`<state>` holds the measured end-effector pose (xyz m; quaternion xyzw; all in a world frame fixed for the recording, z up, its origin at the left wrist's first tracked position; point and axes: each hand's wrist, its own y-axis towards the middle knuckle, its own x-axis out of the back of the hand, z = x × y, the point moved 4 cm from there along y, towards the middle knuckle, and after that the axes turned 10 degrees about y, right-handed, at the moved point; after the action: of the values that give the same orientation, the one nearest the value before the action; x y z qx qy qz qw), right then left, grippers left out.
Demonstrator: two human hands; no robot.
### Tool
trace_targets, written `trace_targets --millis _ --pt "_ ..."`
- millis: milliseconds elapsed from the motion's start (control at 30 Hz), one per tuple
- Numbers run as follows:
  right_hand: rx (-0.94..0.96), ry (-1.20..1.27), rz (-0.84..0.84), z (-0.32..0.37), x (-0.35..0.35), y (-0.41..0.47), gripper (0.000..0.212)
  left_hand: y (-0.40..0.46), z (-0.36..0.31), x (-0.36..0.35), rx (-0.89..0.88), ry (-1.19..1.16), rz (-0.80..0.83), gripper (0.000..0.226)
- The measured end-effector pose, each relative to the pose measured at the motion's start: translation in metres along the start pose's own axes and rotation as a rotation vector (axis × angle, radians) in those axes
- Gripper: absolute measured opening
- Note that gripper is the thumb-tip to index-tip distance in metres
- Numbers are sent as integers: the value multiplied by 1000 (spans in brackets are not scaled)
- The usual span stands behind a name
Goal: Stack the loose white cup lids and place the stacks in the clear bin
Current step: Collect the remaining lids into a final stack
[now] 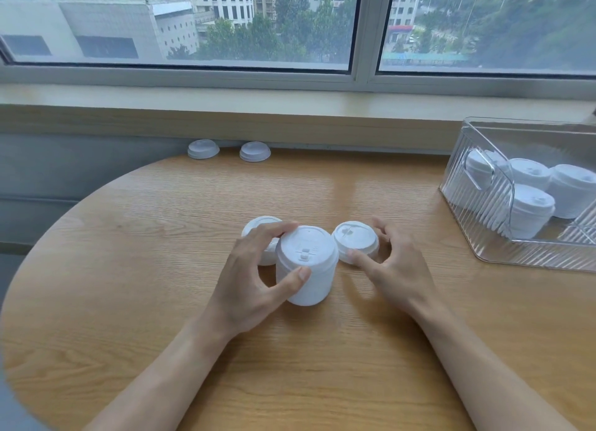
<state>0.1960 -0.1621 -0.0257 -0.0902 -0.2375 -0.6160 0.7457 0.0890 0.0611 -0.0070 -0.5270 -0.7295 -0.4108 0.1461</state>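
A tall stack of white cup lids point(307, 263) stands at the middle of the wooden table point(129, 269). My left hand point(254, 279) grips it, thumb on the front and fingers round the back rim. A short stack of lids point(263, 233) sits just behind my left fingers, partly hidden. Right of the tall stack lies a low lid pile point(354, 240); my right hand point(396, 269) pinches it, thumb at its front edge and fingers behind. The clear bin point(477, 237) at the right holds several lid stacks point(532, 211).
Two more white lids point(203, 149) point(255, 151) lie at the table's far edge under the window sill point(225, 98). The table's rounded edge curves along the left and front. The bin's handle faces the table's middle.
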Motion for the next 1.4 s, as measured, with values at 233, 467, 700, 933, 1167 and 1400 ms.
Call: trace_targets --millis 233,467,700,933,1167,1400 --pt "21 -223 -61 5 -14 5 117 2 10 6 73 -11 -120 51" --pt "10 -234 -127 -2 -8 6 101 9 50 23 389 9 -201 27" --pt "-6 -170 -102 -3 -6 6 100 9 45 22 356 -123 20 65" --pt "-62 -314 -175 0 -6 4 110 10 52 18 335 -14 74 82" --pt "-62 -266 -181 -5 -4 5 87 10 53 18 364 -25 -4 84" --pt "-55 128 -194 -3 4 4 70 8 56 22 419 -142 -127 75"
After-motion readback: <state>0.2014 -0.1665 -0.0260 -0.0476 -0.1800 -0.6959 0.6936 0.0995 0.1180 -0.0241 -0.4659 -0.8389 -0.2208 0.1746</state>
